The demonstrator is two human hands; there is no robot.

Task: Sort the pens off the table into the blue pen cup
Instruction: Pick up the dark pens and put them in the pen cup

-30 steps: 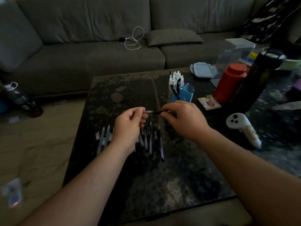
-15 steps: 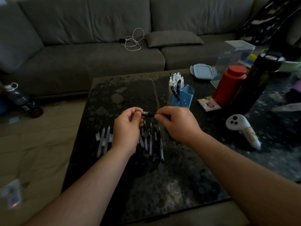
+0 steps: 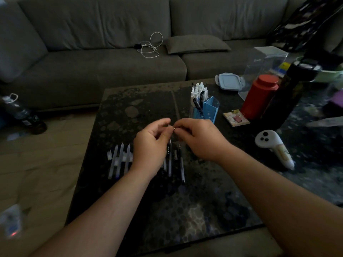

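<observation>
Both hands meet above the table (image 3: 213, 201): left hand (image 3: 151, 143) and right hand (image 3: 199, 139) pinch one pen (image 3: 174, 128) between fingertips, likely capping it. Loose pens (image 3: 181, 164) lie beneath; the blue cup (image 3: 210, 110) stands just beyond.

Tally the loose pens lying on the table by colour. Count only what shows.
White pens: 3
Dark pens: 3, one partly behind the left hand, which may hide more
Total: 6 showing
</observation>
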